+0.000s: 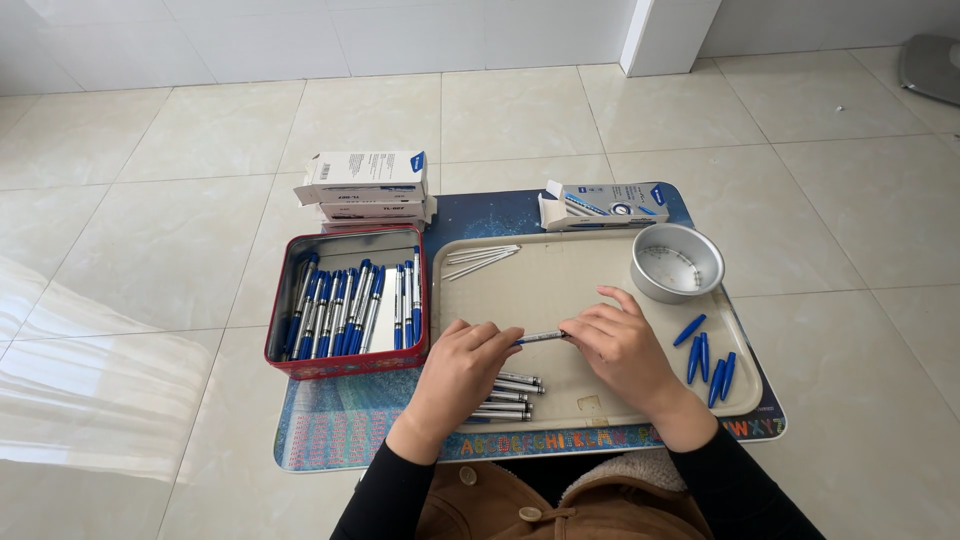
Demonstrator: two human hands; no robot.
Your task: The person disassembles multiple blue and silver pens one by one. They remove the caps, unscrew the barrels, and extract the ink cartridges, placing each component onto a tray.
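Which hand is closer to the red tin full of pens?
Left. The left hand lies just right of the red tin, nearly at its corner; the right hand is farther right, mid-tray.

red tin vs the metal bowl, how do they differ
The red tin is rectangular and packed with blue-and-silver pens; the metal bowl is round, silver and looks nearly empty. The tin sits on the mat left of the beige tray; the bowl stands on the tray. Both are open-topped containers.

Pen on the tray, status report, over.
Left hand and right hand both grip one pen over the beige tray. Pen barrels under left hand. Nothing blocking.
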